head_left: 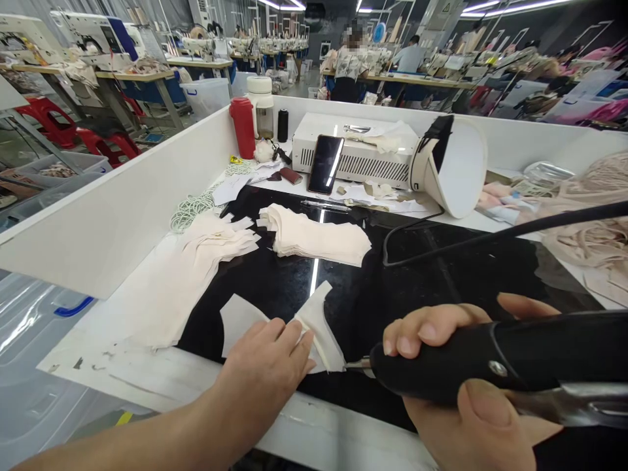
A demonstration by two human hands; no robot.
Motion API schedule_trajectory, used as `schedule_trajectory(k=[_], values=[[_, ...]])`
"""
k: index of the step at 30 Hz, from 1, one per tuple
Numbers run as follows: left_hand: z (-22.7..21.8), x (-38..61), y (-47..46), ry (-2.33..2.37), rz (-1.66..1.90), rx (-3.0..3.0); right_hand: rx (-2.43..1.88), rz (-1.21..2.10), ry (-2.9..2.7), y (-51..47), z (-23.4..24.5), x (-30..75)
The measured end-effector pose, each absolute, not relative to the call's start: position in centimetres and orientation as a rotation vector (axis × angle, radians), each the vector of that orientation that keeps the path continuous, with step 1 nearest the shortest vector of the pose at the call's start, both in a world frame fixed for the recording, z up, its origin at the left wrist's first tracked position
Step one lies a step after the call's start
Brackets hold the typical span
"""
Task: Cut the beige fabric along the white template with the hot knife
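My right hand (471, 386) grips a black corded hand tool (495, 356) with a small metal tip pointing left. The tip touches the edge of a cream fabric piece (321, 324) lying on the black glossy work surface (402, 288). My left hand (267, 363) lies flat, fingers pressing down on that fabric piece. A second flat cream piece (240, 320) sits just left of it. Farther back rest two stacks of cream fabric pieces: one in the middle (318, 239) and one fanned out at the left (206, 252).
White walls (122, 209) fence the bench. At the back stand a white box machine (366, 154) with a phone (324, 163) leaning on it, a round white lamp (454, 167), a red bottle (243, 127), a jar and a black spool. Beige fabric (589, 216) is heaped on the right. People work at sewing tables beyond.
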State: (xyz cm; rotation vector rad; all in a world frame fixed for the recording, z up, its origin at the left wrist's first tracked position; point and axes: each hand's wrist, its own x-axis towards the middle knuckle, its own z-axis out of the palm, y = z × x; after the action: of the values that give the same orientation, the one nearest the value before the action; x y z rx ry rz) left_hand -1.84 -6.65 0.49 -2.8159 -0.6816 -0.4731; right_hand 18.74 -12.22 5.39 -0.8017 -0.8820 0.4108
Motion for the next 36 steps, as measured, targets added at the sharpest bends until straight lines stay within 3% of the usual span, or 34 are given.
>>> schedule_trajectory(k=[6,11,18,36], values=[[1.7,-0.9,-7.2,-0.395,-0.763,-2.911,-0.788,0.428,-0.874,-12.4,5.0,18.7],[1.1,0.1,-6.7,-0.104,-0.779,-3.073,-0.794,0.434,-0.880,-12.4,5.1,18.7],[-0.1,-0.3,-5.2,-0.109,-0.619,-3.108,-0.812,0.436,-0.860,-12.2,5.4,18.6],[-0.5,-0.9,-5.0,-0.282,-0.705,-3.129,-0.812,0.440,-0.819,-12.3,5.2,18.6]])
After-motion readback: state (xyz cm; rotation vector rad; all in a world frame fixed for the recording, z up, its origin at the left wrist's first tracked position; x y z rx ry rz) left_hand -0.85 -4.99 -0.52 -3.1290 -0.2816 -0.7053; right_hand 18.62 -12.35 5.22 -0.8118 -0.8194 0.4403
